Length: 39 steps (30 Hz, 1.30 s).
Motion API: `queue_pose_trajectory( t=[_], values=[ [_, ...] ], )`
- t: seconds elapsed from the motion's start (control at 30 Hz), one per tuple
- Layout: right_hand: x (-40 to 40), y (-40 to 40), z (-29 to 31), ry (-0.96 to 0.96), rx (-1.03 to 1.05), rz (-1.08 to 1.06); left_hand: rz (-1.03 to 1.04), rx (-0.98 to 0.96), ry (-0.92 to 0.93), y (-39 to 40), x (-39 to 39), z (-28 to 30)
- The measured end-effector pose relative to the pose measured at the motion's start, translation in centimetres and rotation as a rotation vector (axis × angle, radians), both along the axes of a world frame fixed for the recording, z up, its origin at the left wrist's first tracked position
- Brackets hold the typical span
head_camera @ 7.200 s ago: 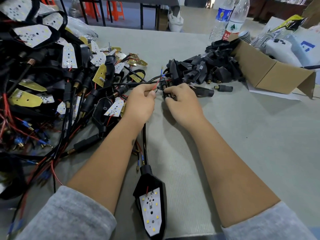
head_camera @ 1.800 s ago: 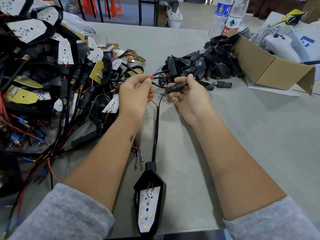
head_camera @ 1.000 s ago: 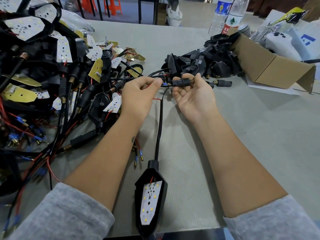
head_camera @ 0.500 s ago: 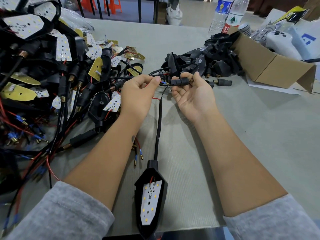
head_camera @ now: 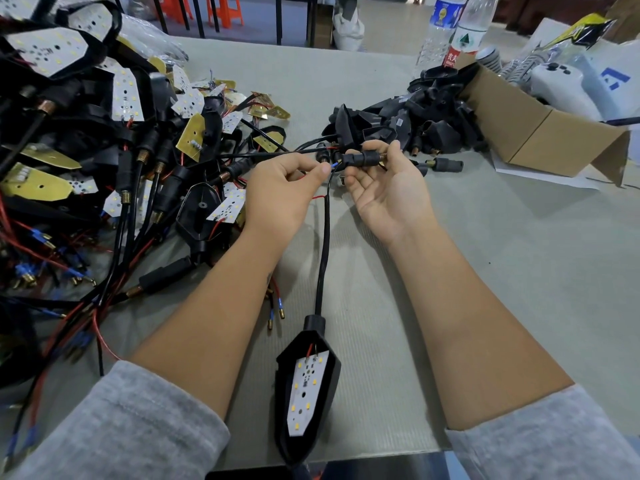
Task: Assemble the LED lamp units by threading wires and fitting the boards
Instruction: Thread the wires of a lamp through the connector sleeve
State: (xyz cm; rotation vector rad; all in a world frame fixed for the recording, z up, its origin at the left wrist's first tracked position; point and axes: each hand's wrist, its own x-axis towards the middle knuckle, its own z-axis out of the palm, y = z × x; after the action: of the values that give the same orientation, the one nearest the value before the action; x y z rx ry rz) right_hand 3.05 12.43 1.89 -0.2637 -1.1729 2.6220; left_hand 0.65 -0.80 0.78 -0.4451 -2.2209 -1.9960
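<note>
My left hand (head_camera: 280,192) pinches the blue-tipped wire ends (head_camera: 333,165) right at the mouth of a black rubber stem (head_camera: 360,157). My right hand (head_camera: 384,188), palm up, holds that stem between thumb and fingertips. From the wire ends a black cable (head_camera: 323,244) runs down to a black lamp housing (head_camera: 306,393) lying at the table's near edge. A white LED board (head_camera: 306,393) sits inside the housing.
A tangled heap of assembled lamps, boards and red and black wires (head_camera: 104,161) fills the left side. Loose black housings and stems (head_camera: 415,116) are piled at the back right beside a cardboard box (head_camera: 540,133). Two plastic bottles (head_camera: 450,32) stand behind them.
The wire ends, earlier held apart from the stem, are now brought to its opening. The lamp housing has slid slightly away from the table edge.
</note>
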Motion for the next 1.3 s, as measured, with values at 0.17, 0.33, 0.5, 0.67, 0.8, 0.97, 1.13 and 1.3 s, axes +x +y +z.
queue_pose_trajectory(
  t=[0.17, 0.33, 0.5, 0.67, 0.8, 0.97, 1.13, 1.3],
  values=[
    [0.08, 0.03, 0.04, 0.010, 0.063, 0.009, -0.001, 0.000, -0.008, -0.05, 0.08, 0.14],
    [0.08, -0.29, -0.08, -0.024, 0.232, 0.053, -0.037, -0.040, 0.001, -0.03, 0.27, 0.15],
    [0.02, -0.30, -0.12, -0.016, 0.191, 0.029, -0.004, -0.055, -0.050, 0.25, 0.15, 0.34],
    [-0.02, -0.23, -0.07, -0.009, 0.157, 0.006, 0.061, 0.044, -0.162, 0.36, -0.18, 0.33],
    [0.05, -0.39, -0.20, -0.002, 0.207, 0.038, 0.032, 0.031, -0.122, 0.28, -0.05, 0.25],
    [0.08, -0.31, -0.19, 0.004, 0.214, 0.057, 0.001, 0.056, -0.087, 0.04, -0.05, 0.16],
    [0.16, -0.24, -0.32, -0.013, 0.184, 0.076, -0.011, 0.083, -0.074, -0.12, -0.04, 0.12],
    [0.17, -0.24, -0.34, -0.028, 0.163, 0.093, -0.016, 0.077, -0.062, -0.28, 0.00, 0.15]
  ],
)
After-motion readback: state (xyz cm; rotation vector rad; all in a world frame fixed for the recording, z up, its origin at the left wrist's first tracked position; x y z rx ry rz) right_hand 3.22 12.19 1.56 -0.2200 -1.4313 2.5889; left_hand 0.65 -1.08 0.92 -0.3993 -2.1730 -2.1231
